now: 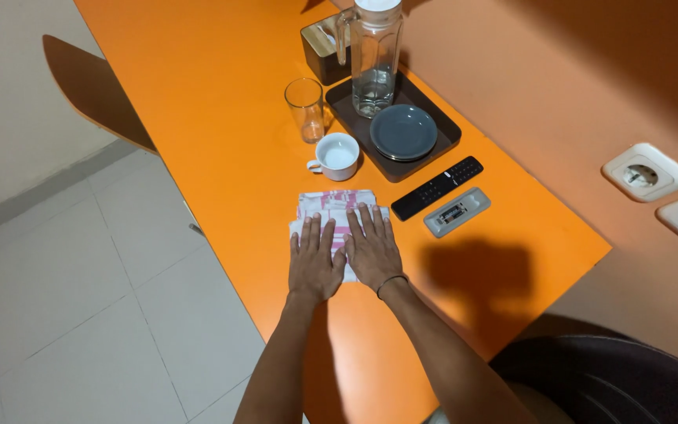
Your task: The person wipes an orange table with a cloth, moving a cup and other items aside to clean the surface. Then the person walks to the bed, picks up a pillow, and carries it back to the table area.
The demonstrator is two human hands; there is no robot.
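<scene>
A folded white and pink cloth [329,206] lies on the orange table [221,118]. My left hand [313,261] rests flat on the cloth's left part, fingers spread. My right hand [372,246], with a thin band on its wrist, lies flat beside it on the cloth's right part. Both palms press down and neither hand grips anything. The near part of the cloth is hidden under my hands.
Beyond the cloth stand a white cup [337,155] and an empty glass [306,108]. A dark tray [433,118] holds a glass jug [375,59] and grey plates [403,132]. A black remote [436,187] and a grey remote [457,212] lie right. Wall sockets [646,172] are at right.
</scene>
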